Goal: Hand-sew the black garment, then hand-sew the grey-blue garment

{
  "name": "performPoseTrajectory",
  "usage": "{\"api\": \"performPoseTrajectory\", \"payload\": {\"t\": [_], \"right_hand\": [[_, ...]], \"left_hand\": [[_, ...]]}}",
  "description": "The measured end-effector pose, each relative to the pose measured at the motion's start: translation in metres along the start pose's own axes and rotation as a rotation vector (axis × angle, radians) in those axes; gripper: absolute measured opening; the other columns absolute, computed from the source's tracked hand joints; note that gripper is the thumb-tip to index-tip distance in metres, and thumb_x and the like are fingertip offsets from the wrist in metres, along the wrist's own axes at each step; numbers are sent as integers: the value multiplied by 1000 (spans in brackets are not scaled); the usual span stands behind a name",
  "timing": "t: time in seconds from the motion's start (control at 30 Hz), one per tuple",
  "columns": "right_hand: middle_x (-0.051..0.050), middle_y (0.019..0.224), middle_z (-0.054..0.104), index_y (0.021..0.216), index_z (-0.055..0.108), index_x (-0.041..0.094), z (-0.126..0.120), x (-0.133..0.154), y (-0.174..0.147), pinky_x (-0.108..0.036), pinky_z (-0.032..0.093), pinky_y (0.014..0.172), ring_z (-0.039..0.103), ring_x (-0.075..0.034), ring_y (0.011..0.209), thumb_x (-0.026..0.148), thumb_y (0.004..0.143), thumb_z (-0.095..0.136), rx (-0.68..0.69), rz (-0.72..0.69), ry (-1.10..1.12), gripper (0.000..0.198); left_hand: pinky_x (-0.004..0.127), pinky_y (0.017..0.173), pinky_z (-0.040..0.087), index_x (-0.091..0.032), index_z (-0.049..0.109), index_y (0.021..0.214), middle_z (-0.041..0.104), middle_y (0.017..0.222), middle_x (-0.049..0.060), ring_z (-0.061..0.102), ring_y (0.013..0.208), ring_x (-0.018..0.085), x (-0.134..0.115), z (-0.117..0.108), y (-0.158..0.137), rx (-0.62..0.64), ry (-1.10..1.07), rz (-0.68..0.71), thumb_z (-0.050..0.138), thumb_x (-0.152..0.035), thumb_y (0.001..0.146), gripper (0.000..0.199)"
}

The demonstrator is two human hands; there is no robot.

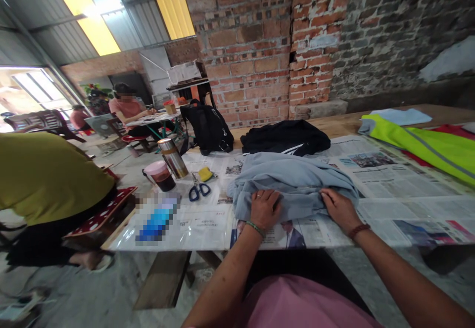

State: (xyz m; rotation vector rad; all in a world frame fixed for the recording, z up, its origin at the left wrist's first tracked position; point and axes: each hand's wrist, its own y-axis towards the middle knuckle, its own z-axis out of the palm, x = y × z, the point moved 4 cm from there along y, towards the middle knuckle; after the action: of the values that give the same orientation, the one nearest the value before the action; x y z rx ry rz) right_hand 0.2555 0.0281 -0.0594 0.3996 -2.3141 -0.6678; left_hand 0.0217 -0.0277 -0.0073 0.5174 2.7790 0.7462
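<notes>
resting a bent left hand (265,207) on a crumpled blue-grey cloth (293,172), can't tell if gripping; pinching its fold with the right hand (340,211). found near the front edge of the newspaper-covered worktop (211,234). just behind, a black cloth with white stripes (284,135). near the left edge, blue-handled metal scissors (199,188) and a silver metal bottle (173,160). toward the back left corner, a black fabric backpack (208,127).

No text legible; print on newspapers (386,180) too small and blurred.
</notes>
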Motion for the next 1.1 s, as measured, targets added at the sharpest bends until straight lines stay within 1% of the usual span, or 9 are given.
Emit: {"api": "performPoseTrajectory", "payload": {"t": [0.1, 0.27, 0.4, 0.5, 0.73, 0.87, 0.97, 1.03, 1.1], "right_hand": [[-7, 87, 68, 90, 61, 18, 1, -1, -1, -30, 48, 71, 63, -19, 79, 33, 83, 37, 6, -1, 9, 29], [-8, 87, 68, 89, 61, 18, 1, -2, 0, -31, 48, 72, 63, -20, 79, 32, 83, 38, 1, 3, 12, 28], [-7, 86, 68, 88, 61, 18, 0, 1, 4, -31, 48, 72, 63, -19, 79, 30, 83, 37, -9, -1, 32, 27], [-7, 86, 68, 88, 60, 17, -1, 3, 8, -31, 48, 72, 63, -19, 79, 29, 84, 36, -13, -1, 53, 27], [-6, 85, 67, 88, 60, 18, -1, 3, 11, -30, 48, 72, 62, -18, 78, 26, 83, 38, -23, 14, 80, 24], [-6, 86, 67, 88, 60, 19, -2, 2, 11, -30, 48, 72, 62, -18, 79, 26, 83, 38, -21, 14, 82, 24], [-6, 86, 67, 87, 60, 18, -3, 4, 12, -30, 48, 72, 62, -18, 79, 27, 84, 37, -23, 10, 84, 24], [-7, 86, 67, 88, 60, 19, -4, 5, 12, -30, 48, 73, 63, -18, 79, 27, 84, 37, -23, 6, 82, 25], [-7, 86, 67, 88, 60, 19, -4, 5, 12, -31, 48, 73, 63, -19, 79, 27, 84, 37, -20, 7, 82, 25]], "left_hand": [[42, 86, 35, -23, 60, 99, 61, 108, 4, 51, 97, 23, 2, -1, 0, -75, 24, -17, 54, -17, 75, 26], [41, 90, 36, -22, 61, 97, 61, 109, 4, 52, 99, 22, 10, -5, -2, -285, 17, -23, 49, -5, 73, 32], [36, 84, 43, -18, 59, 102, 62, 104, 8, 54, 96, 19, 29, -8, -2, -474, -107, -80, 41, -4, 78, 33], [37, 84, 44, -16, 58, 102, 62, 102, 9, 55, 96, 19, 35, -12, 0, -522, -148, -72, 39, -7, 81, 30], [39, 84, 42, -17, 59, 102, 63, 98, 9, 55, 94, 21, 5, -18, 2, -403, -123, 98, 46, -11, 80, 26], [34, 81, 45, -17, 58, 101, 62, 93, 8, 55, 89, 19, -22, -11, -3, -224, -205, 213, 52, -19, 79, 22], [37, 80, 45, -19, 57, 102, 61, 96, 7, 53, 91, 22, -41, -1, -4, -43, -181, 276, 60, -30, 74, 30], [40, 79, 45, -20, 56, 104, 61, 100, 7, 52, 93, 24, -48, 6, -3, 51, -104, 265, 61, -27, 73, 33], [40, 75, 45, -20, 57, 101, 61, 100, 6, 52, 92, 24, -48, 11, -1, 83, -36, 226, 57, -18, 74, 28]]}}
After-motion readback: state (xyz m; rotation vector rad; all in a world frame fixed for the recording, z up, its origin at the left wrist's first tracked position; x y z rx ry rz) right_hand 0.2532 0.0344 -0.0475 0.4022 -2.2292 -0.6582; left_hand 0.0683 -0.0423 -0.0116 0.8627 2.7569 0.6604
